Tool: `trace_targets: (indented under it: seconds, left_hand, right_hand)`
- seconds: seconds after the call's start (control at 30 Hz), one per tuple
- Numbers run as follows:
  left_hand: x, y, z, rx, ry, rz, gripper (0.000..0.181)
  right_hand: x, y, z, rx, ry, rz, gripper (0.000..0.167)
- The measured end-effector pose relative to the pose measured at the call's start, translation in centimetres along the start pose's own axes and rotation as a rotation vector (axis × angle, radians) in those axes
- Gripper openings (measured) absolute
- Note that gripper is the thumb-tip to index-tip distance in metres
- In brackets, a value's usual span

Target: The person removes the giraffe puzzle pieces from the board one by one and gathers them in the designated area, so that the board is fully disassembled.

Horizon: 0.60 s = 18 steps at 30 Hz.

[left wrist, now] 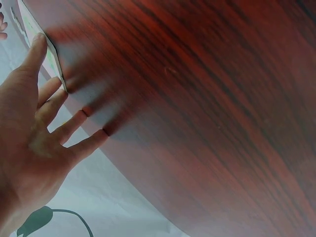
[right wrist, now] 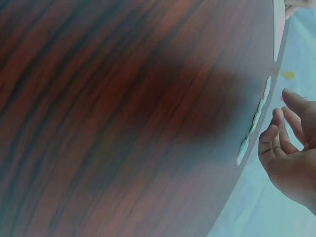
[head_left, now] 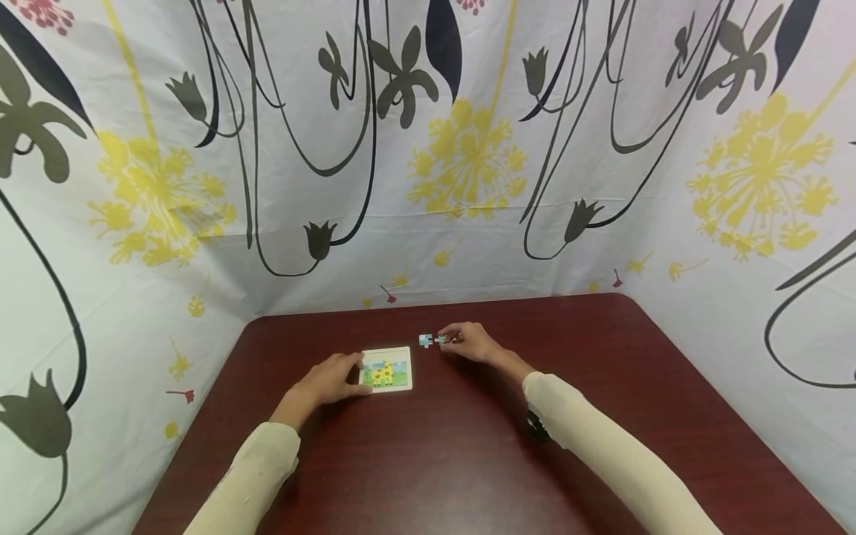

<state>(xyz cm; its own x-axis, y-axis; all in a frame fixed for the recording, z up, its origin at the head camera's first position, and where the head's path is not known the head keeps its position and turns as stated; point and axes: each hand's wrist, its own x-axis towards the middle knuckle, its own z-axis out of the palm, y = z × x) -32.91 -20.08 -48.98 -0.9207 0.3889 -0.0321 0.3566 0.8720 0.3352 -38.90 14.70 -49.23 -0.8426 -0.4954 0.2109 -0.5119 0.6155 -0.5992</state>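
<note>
A white-framed puzzle board (head_left: 386, 349) with a yellow giraffe picture lies on the table. At its left edge is my left hand (head_left: 329, 379), thumb near the lower corner and fingertips near the upper one. The left wrist view shows that hand (left wrist: 39, 128) with fingers spread and fairly straight against the board's edge (left wrist: 60, 69). Right of the board, a blue puzzle piece (head_left: 425, 340) lies flat. My right hand (head_left: 471, 343) is over more small pieces (head_left: 441, 339), partly hiding them. In the right wrist view its bent fingers (right wrist: 291, 143) stand apart from the thumb, beside a row of pieces (right wrist: 256, 118).
The dark red-brown table (head_left: 428, 461) has rounded far corners. A white cloth (head_left: 468, 253) printed with flowers and stems hangs behind the table and along both sides. A dark object (head_left: 537, 426) shows under the right sleeve near the wrist.
</note>
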Motion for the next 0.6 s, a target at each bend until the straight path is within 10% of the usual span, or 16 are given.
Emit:
trace_targets:
  seconds: [0.6]
  left_hand:
    - [0.0, 0.0, 0.1, -0.003, 0.011, -0.005, 0.056]
  right_hand:
    - [1.8, -2.9, 3.5, 0.001, -0.072, -0.063, 0.028]
